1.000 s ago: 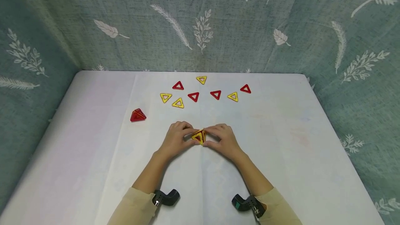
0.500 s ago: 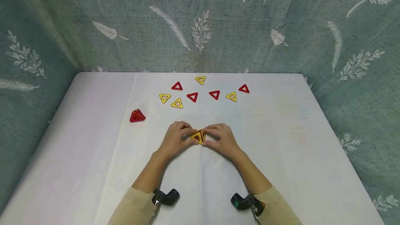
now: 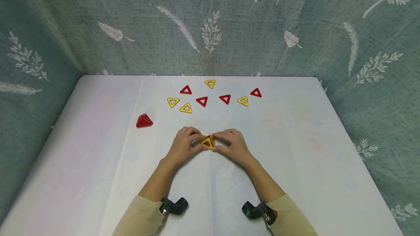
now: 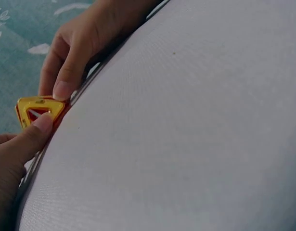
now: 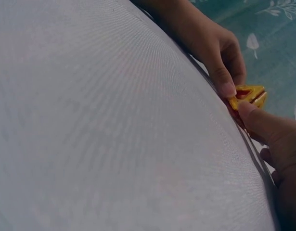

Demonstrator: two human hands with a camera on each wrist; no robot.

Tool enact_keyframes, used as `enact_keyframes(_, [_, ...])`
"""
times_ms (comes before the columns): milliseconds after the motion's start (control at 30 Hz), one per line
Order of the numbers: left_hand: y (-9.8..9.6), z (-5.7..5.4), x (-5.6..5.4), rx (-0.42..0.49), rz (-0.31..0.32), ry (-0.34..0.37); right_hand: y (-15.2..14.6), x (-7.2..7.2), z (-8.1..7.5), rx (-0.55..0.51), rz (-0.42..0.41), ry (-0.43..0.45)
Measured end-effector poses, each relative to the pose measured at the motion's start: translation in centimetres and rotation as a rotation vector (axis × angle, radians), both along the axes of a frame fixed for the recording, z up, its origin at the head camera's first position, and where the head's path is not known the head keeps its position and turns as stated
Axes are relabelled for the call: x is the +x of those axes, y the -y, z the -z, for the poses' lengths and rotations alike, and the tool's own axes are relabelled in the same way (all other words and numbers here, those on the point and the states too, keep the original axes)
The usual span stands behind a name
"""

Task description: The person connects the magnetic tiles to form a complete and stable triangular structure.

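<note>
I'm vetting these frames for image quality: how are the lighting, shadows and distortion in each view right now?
Head: fairly even light, soft shadows beside the left forearm and right forearm. Left wrist: dimmer, the table edge bowed, probably by the lens; the block keeps clear colour. Right wrist: also dim, edge bowed, fan-like ripples across the tabletop.

No legible text, label, brand, number or sign found on the yellow piece (image 4: 40, 102) between the fingers (image 3: 222, 135) or the tiles (image 3: 185, 93) beyond them
</note>
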State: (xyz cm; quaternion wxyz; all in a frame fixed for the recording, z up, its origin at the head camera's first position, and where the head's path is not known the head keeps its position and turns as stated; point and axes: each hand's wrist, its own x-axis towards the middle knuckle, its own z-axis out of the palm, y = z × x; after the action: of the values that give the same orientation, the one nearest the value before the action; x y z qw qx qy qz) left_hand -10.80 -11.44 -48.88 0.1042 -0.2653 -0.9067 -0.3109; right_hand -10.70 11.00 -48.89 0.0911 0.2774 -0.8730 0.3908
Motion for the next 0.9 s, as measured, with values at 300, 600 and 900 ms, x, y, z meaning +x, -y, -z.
enact_keyframes(300, [0.03, 0.25, 0.17, -0.006, -0.006, -0.037, 0.15, 0.33, -0.16, 0.077, 0.013, -0.134])
enact_keyframes(600, [0.22, 0.04, 0.49, 0.003, -0.011, -0.013, 0.23, 0.37, -0.36, 0.070, 0.014, -0.070])
enact_keyframes(900, [0.19, -0.20, 0.59, 0.003, -0.021, 0.011, 0.16, 0.29, -0.82, 0.181, 0.003, 0.054])
